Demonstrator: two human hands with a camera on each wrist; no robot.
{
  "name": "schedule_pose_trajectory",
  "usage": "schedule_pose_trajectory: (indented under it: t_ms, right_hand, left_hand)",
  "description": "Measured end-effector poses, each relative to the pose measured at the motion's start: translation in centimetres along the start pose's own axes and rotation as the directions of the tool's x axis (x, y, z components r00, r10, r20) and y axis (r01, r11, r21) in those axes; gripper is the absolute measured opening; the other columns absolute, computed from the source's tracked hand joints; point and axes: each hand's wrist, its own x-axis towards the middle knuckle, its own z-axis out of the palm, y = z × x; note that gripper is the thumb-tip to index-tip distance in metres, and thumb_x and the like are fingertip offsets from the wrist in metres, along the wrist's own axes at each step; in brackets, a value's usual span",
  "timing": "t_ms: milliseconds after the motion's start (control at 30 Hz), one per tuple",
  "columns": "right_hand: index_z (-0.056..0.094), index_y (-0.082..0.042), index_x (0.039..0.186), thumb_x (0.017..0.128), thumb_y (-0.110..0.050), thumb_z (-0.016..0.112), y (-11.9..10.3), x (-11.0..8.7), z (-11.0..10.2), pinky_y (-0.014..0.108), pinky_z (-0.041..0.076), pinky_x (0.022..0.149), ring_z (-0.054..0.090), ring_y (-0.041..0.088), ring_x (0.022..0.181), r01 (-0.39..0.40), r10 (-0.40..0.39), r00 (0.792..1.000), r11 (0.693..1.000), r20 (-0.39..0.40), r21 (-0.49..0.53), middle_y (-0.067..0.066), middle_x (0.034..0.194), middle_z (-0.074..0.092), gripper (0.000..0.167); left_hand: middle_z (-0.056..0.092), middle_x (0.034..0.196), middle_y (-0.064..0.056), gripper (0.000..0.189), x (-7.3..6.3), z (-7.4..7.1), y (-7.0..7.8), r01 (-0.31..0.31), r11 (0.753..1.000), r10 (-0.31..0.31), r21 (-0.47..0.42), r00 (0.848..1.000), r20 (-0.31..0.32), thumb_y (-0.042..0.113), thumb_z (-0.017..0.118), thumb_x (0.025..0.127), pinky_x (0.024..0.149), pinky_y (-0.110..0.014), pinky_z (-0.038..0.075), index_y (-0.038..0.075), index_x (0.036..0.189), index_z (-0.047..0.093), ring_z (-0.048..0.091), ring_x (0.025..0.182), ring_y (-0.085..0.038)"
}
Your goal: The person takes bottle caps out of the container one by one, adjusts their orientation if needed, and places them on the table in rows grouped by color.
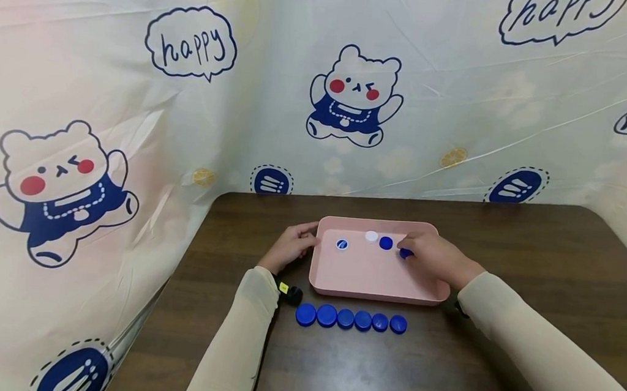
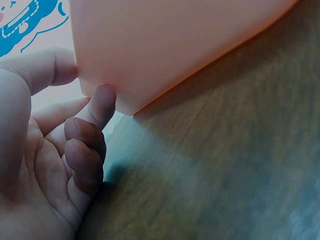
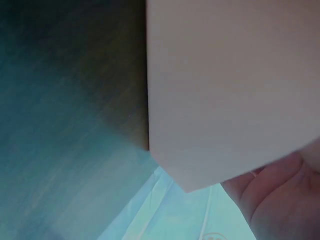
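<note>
A pink tray (image 1: 373, 283) sits mid-table. Inside it lie a white cap with a blue mark (image 1: 341, 244), a plain white cap (image 1: 371, 236) and a blue cap (image 1: 386, 243). My right hand (image 1: 406, 249) reaches into the tray's right side and pinches another blue cap (image 1: 406, 254), mostly hidden under the fingers. My left hand (image 1: 310, 239) rests against the tray's left outer wall (image 2: 165, 45); thumb and index fingertip (image 2: 102, 97) touch it with relaxed fingers. The right wrist view shows only the tray's underside (image 3: 230, 90) and a bit of palm (image 3: 280, 205).
Several blue caps (image 1: 350, 319) lie in a row on the dark wooden table (image 1: 533, 280) just in front of the tray. A printed bear curtain (image 1: 132, 114) closes off the back and left. A small black device (image 1: 290, 294) sits at my left wrist.
</note>
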Motion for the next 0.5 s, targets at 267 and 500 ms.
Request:
schedule_pose_trajectory:
  t_ms: [267, 500]
  right_hand:
    - [0.072, -0.006, 0.116, 0.090, -0.007, 0.068, -0.6, -0.7, -0.4, 0.045, 0.051, 0.088, 0.063, 0.024, 0.098, -0.034, 0.034, 0.999, 0.999, 0.006, -0.041, 0.008, 0.107, 0.068, 0.026]
    - [0.072, -0.007, 0.117, 0.087, -0.006, 0.072, -1.0, -1.3, -0.2, 0.044, 0.050, 0.088, 0.065, 0.027, 0.102, -0.040, 0.039, 0.999, 0.996, -0.010, -0.080, 0.009, 0.109, 0.068, 0.030]
  left_hand:
    - [0.056, 0.076, -0.007, 0.050, 0.0, -0.1, 0.0, 0.012, 1.000, -0.012, -0.003, 1.000, 0.006, 0.022, 0.067, 0.091, 0.056, -0.029, 0.045, 0.017, 0.139, 0.055, 0.050, 0.062, -0.020]
    - [0.056, 0.076, -0.007, 0.049, -0.1, 0.0, 0.1, 0.016, 1.000, -0.016, -0.004, 1.000, 0.001, 0.021, 0.066, 0.091, 0.057, -0.030, 0.045, 0.016, 0.139, 0.055, 0.050, 0.063, -0.021]
